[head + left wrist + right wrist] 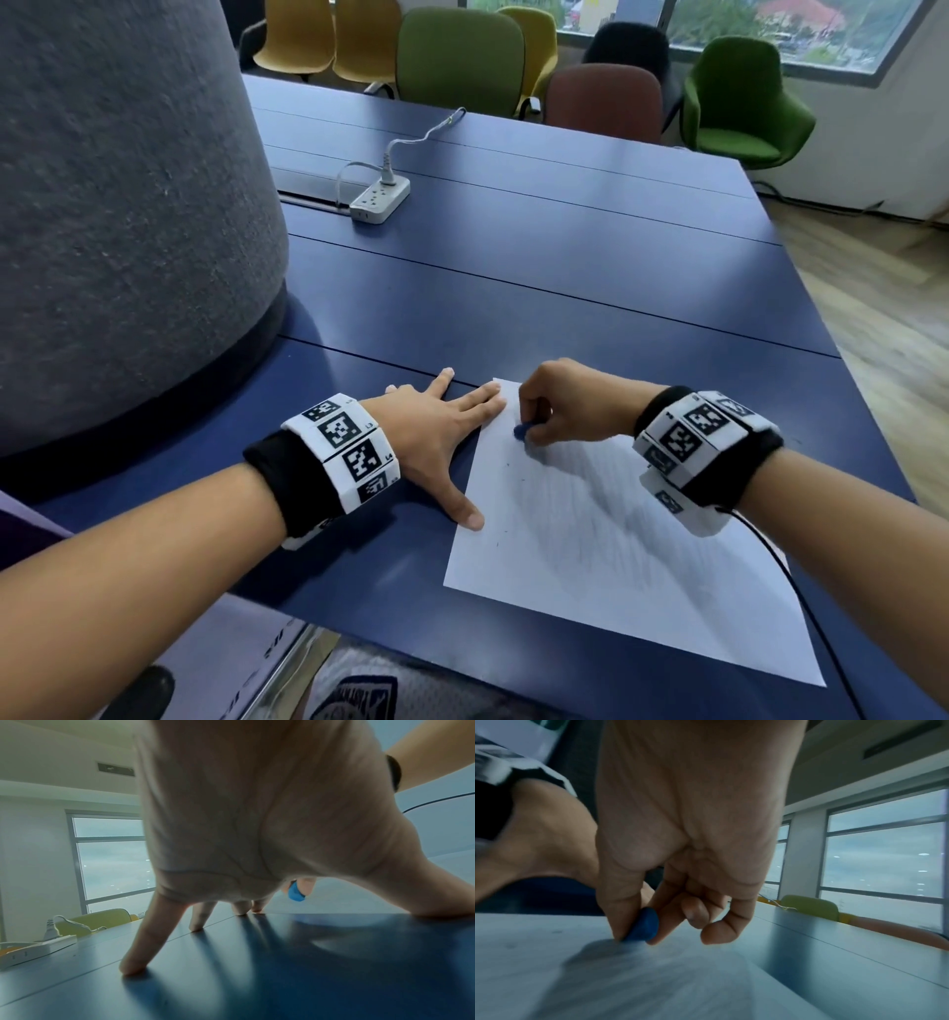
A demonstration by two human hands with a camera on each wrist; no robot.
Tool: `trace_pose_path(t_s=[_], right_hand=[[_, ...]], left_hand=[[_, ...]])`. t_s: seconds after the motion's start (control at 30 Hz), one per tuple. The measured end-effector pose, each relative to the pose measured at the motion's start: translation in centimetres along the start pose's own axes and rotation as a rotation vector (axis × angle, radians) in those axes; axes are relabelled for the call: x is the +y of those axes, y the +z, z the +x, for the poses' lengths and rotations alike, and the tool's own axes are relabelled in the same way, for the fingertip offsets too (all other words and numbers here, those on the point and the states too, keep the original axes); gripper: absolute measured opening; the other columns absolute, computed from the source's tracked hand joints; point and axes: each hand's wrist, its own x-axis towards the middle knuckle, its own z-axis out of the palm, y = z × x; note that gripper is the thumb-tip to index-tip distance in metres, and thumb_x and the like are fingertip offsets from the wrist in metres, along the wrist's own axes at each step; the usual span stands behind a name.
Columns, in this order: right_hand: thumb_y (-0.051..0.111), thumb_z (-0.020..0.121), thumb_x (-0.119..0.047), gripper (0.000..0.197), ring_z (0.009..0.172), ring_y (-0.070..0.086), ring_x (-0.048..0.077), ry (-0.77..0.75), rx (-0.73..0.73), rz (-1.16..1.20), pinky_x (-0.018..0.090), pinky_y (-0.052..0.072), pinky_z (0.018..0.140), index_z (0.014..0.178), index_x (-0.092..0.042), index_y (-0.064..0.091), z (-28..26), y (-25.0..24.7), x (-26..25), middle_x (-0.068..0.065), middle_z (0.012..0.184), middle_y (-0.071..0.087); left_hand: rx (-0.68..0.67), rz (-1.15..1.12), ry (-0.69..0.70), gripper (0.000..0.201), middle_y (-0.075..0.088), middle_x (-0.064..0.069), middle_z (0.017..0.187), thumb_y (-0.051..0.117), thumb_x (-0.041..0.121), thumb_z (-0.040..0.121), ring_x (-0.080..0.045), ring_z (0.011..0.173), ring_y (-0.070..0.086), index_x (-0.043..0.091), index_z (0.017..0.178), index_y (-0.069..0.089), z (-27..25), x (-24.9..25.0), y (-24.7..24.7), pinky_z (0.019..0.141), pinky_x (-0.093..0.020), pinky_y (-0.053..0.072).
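Blue eraser (520,430) pinched by right hand (570,406) on paper (616,555), left hand (436,431) spread flat.

Meeting room: long table (565,246), chairs (462,56)

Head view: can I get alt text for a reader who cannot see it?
The right hand pinches a small blue eraser against a white sheet of paper smudged with grey shading, on a dark blue table. The left hand lies spread flat, fingers and thumb at the sheet's left edge. A white power strip sits farther back.
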Motion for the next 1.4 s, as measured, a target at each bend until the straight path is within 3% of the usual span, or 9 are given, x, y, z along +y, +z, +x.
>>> trace_pose_path(t_s=[0.17,0.33,0.53,0.7,0.87,1.03,1.17,1.33,1.4], right_hand=[[0.064,0.085,-0.025,0.016,0.069,0.050,0.020,0.044,0.141,-0.095,0.028,0.039,0.060,0.074,-0.016,0.057,0.2,0.0,0.0,-0.005,0.069,0.053],[0.070,0.083,-0.025,0.014,0.060,0.049,0.011,-0.062,-0.084,-0.067,0.028,0.044,0.059,0.076,-0.017,0.061,-1.5,0.8,-1.8,-0.007,0.068,0.058],[0.063,0.086,-0.028,0.016,0.071,0.050,0.020,0.067,0.113,-0.131,0.027,0.037,0.059,0.079,-0.013,0.061,-0.7,0.0,-0.2,-0.003,0.073,0.057],[0.069,0.083,-0.024,0.015,0.062,0.050,0.013,-0.042,-0.096,-0.073,0.029,0.044,0.059,0.077,-0.012,0.062,-1.9,0.6,-2.1,-0.003,0.073,0.062],[0.067,0.084,-0.027,0.018,0.068,0.050,0.019,0.018,0.062,-0.110,0.033,0.048,0.063,0.079,-0.011,0.064,-1.1,0.3,-1.3,0.000,0.073,0.062],[0.071,0.081,-0.025,0.012,0.068,0.054,0.012,-0.069,-0.145,-0.053,0.027,0.048,0.065,0.078,-0.017,0.063,-2.8,1.3,-2.9,-0.007,0.076,0.063],[0.066,0.084,-0.027,0.021,0.074,0.061,0.028,0.001,0.011,-0.076,0.040,0.053,0.066,0.080,-0.006,0.065,-1.9,0.6,-1.8,0.009,0.079,0.069],[0.072,0.080,-0.024,0.012,0.070,0.056,0.014,-0.064,-0.164,0.002,0.032,0.050,0.069,0.079,-0.016,0.064,-3.4,1.7,-3.1,-0.004,0.081,0.067],[0.072,0.081,-0.027,0.014,0.071,0.058,0.016,-0.044,-0.126,-0.007,0.035,0.053,0.071,0.079,-0.016,0.064,-3.1,1.4,-2.9,-0.002,0.082,0.069]], left_hand=[[0.000,-0.004,0.005,0.138,-0.030,0.031,0.153,0.062,0.091,0.053,-0.028,0.148,-0.021,0.040,0.151,-0.020,0.0,0.0,0.1,0.112,-0.063,0.024],[-0.002,-0.010,0.000,0.138,-0.029,0.030,0.153,0.065,0.088,0.054,-0.028,0.149,-0.020,0.039,0.152,-0.020,0.0,0.2,-0.1,0.112,-0.062,0.024],[-0.003,-0.012,-0.001,0.138,-0.029,0.030,0.153,0.064,0.089,0.054,-0.027,0.148,-0.021,0.039,0.152,-0.019,-0.1,0.3,0.0,0.112,-0.063,0.024],[0.001,-0.010,0.000,0.139,-0.029,0.030,0.153,0.064,0.090,0.052,-0.029,0.149,-0.019,0.040,0.151,-0.020,0.1,0.1,0.0,0.112,-0.062,0.024],[0.003,-0.013,0.004,0.139,-0.029,0.030,0.153,0.064,0.090,0.053,-0.028,0.149,-0.020,0.040,0.151,-0.020,0.1,0.1,0.1,0.112,-0.064,0.023],[0.002,-0.030,0.008,0.138,-0.027,0.029,0.155,0.066,0.088,0.054,-0.029,0.149,-0.020,0.039,0.153,-0.018,0.0,0.1,0.0,0.113,-0.066,0.017],[0.011,-0.032,0.006,0.139,-0.028,0.030,0.154,0.065,0.089,0.052,-0.029,0.149,-0.019,0.040,0.152,-0.019,0.1,0.0,0.1,0.113,-0.064,0.020],[0.006,-0.029,0.002,0.139,-0.028,0.030,0.154,0.065,0.088,0.053,-0.030,0.149,-0.020,0.039,0.152,-0.018,0.1,0.0,0.1,0.113,-0.067,0.018],[0.000,-0.031,0.002,0.139,-0.028,0.030,0.154,0.065,0.088,0.053,-0.029,0.149,-0.020,0.039,0.152,-0.019,0.1,0.0,0.0,0.113,-0.067,0.017]])
